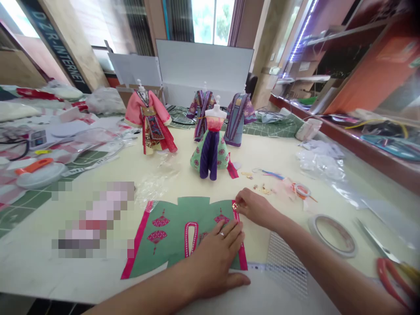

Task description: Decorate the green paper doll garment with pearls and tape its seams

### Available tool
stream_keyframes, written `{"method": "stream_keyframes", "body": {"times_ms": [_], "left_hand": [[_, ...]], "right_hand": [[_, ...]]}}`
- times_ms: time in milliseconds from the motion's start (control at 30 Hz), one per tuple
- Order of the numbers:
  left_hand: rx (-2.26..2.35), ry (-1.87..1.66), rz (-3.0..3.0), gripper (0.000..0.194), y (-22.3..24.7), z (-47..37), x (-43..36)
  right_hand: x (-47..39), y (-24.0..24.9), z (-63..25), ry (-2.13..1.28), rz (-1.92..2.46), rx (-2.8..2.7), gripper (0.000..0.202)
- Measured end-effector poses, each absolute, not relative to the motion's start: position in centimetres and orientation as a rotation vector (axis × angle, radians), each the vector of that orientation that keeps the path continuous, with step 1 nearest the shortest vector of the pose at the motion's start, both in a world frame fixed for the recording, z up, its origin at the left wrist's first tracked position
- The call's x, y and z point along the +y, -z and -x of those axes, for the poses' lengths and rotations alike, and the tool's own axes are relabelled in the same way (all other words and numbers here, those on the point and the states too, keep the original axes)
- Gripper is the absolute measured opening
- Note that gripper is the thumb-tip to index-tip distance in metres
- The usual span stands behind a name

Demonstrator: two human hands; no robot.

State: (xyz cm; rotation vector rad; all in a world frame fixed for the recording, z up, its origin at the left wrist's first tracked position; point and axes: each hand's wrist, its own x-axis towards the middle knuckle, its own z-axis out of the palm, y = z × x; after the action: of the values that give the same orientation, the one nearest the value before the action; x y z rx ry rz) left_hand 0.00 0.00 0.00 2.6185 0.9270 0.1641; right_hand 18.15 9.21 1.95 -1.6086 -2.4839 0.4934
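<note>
- Centre: a green fabric panel (177, 214), spread flat on the table (262, 153).
- Left hand (218, 258): fingers extended, palm down, lying across the panel's right half.
- Right hand (254, 205): fingertips drawn into a narrow pinch on a gold ornament (235, 205) at the panel's upper right corner.
- Work in place: pink bands along both side edges, fan motifs, and dotted pink trim around the central slit. The left band bears no visible ornament; whether the gold one is fastened cannot be told.
- Unattached: small gold charms (264, 189), lying loose beyond the right hand. The panel itself is on no mannequin.
- Surroundings: a tape roll (333, 235) and scissors (390, 258) to the right; a mannequin in a floral skirt (214, 148) behind.
</note>
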Motion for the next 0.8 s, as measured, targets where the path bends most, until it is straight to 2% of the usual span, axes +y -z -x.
{"method": "stream_keyframes", "body": {"times_ms": [333,800], "left_hand": [[1.023,-0.208,-2.606,0.075,-1.0,0.6,1.0],[0.923,-0.117,-2.619,0.081,-0.7,0.2,1.2]], "right_hand": [[9.1,-1.0,-20.0,-0.805,1.513,-2.133,0.020],[4.4,-2.7,-22.9,-0.871,1.425,-1.686,0.018]]}}
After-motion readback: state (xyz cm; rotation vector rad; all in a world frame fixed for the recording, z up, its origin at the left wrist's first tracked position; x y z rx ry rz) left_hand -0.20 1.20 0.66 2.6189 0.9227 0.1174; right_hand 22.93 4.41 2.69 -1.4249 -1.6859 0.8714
